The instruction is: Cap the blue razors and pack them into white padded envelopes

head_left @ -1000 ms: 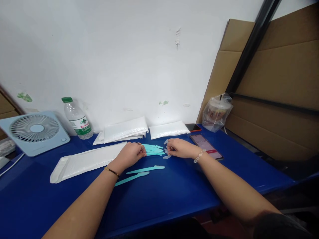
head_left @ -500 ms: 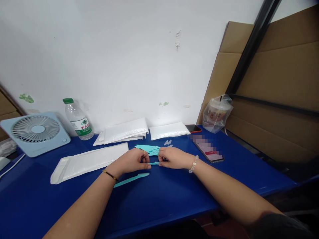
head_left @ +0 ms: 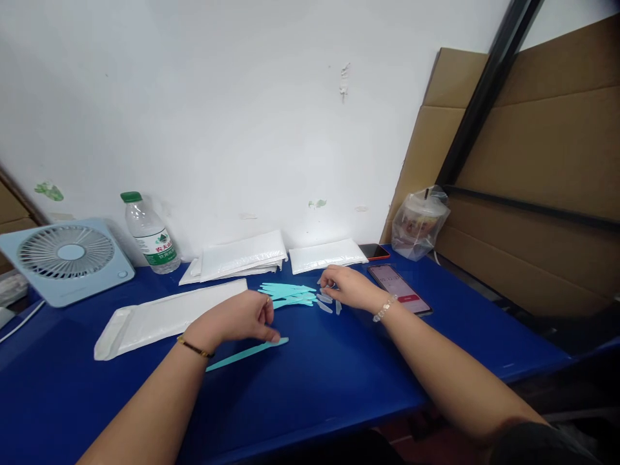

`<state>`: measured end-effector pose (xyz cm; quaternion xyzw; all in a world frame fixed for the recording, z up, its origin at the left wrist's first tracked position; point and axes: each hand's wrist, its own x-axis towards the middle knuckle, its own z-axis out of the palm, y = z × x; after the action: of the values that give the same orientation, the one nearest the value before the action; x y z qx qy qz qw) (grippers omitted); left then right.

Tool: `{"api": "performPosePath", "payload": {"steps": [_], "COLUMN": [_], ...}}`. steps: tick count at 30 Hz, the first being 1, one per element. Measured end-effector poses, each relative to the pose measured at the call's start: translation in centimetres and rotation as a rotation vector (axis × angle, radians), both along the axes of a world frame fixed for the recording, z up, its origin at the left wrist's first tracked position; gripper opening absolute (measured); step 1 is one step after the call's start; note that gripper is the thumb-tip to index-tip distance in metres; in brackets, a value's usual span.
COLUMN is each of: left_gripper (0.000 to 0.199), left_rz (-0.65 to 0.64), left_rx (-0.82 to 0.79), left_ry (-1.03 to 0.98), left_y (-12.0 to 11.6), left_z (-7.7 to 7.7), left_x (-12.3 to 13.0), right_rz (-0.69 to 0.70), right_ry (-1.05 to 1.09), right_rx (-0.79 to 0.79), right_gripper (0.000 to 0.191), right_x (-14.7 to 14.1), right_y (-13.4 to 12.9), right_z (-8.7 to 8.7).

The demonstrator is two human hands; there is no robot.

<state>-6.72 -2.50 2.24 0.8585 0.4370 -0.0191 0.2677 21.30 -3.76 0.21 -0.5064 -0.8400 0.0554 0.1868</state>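
Observation:
Several turquoise plastic sticks lie in a pile at the middle of the blue table. Nearer the front, a single turquoise stick lies slanted. My left hand hovers over this stick, thumb at its right end, fingers curled and apart from the thumb. Several small translucent pieces lie right of the pile. My right hand is at these pieces with its fingertips pinched together; what they hold, if anything, is too small to name.
White padded envelopes lie along the wall, with a long one at the left. A fan and a bottle stand at the back left. Phones and a bagged cup are at the right.
My hands have moved apart. The stick piece between them is no longer there, and the pile shows more fully. My right hand has gone to the translucent pieces, my left toward the single stick.

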Motion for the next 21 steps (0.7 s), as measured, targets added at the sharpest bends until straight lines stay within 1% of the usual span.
{"api": "performPosePath", "payload": {"steps": [1,2,4,6,8,10,12,15,18,21], "left_gripper": [0.035,0.029,0.016,0.010,0.014,0.018,0.020,0.020,0.021,0.024], "left_rz": [-0.012,-0.021,-0.041,-0.074,-0.096,-0.100,-0.106,-0.101,-0.080,-0.095], "left_rx": [-0.059,-0.083,-0.059,0.016,0.118,0.187,0.151,0.028,-0.010,-0.048], "left_ry": [0.067,0.120,0.159,0.106,0.014,-0.082,-0.170,-0.251,-0.300,-0.343], "left_y": [-0.5,-1.0,-1.7,-2.0,-2.1,-2.0,-1.8,-1.4,-1.2,-1.1], "left_z": [0.2,0.4,0.4,0.2,-0.2,-0.6,-1.0,-1.7,-2.2,-2.3], "left_x": [-0.1,-0.1,0.3,1.1,2.1,3.0,3.5,3.5,3.3,3.3], "right_rz": [0.025,0.050,0.096,0.155,0.221,0.261,0.264,0.253,0.239,0.237], "right_ry": [0.009,0.018,0.052,0.104,0.138,0.134,0.138,0.208,0.300,0.404], "right_rx": [-0.009,-0.022,-0.052,-0.123,-0.223,-0.276,-0.290,-0.361,-0.377,-0.402], "right_gripper": [0.006,0.007,0.010,0.016,0.023,0.026,0.023,0.022,0.022,0.022], "right_x": [-0.4,-0.8,-1.7,-2.6,-3.4,-3.8,-4.0,-4.0,-4.0,-3.8], "right_y": [-0.3,-0.5,-1.1,-1.6,-2.1,-2.3,-2.3,-2.2,-2.0,-1.8], "right_z": [0.2,0.3,0.6,0.7,0.7,0.6,0.5,0.2,0.0,-0.1]}}
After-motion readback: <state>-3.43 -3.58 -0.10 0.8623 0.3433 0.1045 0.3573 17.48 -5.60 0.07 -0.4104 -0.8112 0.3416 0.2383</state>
